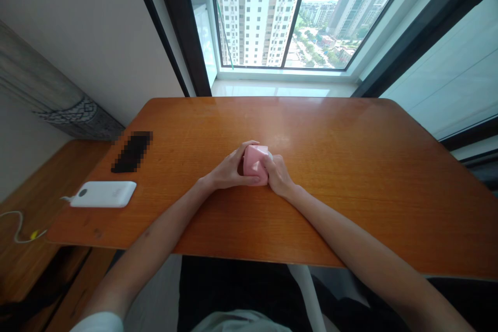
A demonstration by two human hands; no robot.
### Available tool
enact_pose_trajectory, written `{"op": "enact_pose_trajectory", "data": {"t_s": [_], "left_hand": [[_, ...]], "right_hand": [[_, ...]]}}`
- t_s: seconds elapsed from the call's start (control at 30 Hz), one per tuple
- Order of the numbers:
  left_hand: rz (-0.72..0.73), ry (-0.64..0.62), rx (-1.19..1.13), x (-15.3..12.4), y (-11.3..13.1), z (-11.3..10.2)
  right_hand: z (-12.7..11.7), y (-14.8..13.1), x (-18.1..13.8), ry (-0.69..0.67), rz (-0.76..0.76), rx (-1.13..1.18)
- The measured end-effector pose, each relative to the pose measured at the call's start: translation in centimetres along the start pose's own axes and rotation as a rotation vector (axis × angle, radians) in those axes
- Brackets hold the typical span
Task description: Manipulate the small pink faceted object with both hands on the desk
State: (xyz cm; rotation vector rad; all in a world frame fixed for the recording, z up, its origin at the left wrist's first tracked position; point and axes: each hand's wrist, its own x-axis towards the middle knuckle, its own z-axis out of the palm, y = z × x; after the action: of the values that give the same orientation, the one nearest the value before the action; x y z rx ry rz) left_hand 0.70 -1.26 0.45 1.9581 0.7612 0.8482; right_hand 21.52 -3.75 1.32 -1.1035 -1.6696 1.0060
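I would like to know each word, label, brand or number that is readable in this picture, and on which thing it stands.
No text can be read.
White power bank: a faint mark on top, too small to read.
Black flat thing: pixelated, nothing legible.
Pink object, held by the left hand and right hand: no print shows.
Wooden table: no marking.

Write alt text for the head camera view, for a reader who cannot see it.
Two bare hands, the left hand and the right hand, clasp a small pink object at the middle of a wooden table. At the table's left edge lie a white power bank with a cable and a blurred dark item; beyond is a window onto high-rise buildings.
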Motion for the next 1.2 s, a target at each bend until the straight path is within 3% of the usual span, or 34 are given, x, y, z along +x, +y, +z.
{"op": "enact_pose_trajectory", "data": {"t_s": [0.07,0.23,0.33,0.6,0.77,0.83,1.0,1.2], "left_hand": [[0.033,0.000,0.032,0.0,-0.4,-0.1],[0.311,0.009,0.270,0.1,-1.6,-0.5],[0.391,0.022,0.397,0.2,-1.7,-0.6],[0.349,0.101,0.340,0.2,0.1,-0.3],[0.084,0.049,0.136,0.2,0.3,-0.1],[0.055,0.025,0.061,0.2,0.0,0.0],[0.115,0.023,0.095,0.0,-0.7,-0.1],[0.365,0.002,0.352,0.1,-1.3,-0.5]], "right_hand": [[0.1,0.0,0.1,0.016,0.035,0.044],[0.2,0.4,0.1,0.026,0.085,0.141],[0.2,0.6,0.2,0.043,0.119,0.172],[0.1,0.8,0.1,0.046,0.114,0.137],[0.0,0.1,-0.1,0.014,0.014,0.034],[0.0,-0.3,-0.2,-0.010,0.010,0.019],[0.1,-0.4,-0.1,-0.015,0.039,0.061],[0.1,0.4,0.1,0.008,0.114,0.153]]}}
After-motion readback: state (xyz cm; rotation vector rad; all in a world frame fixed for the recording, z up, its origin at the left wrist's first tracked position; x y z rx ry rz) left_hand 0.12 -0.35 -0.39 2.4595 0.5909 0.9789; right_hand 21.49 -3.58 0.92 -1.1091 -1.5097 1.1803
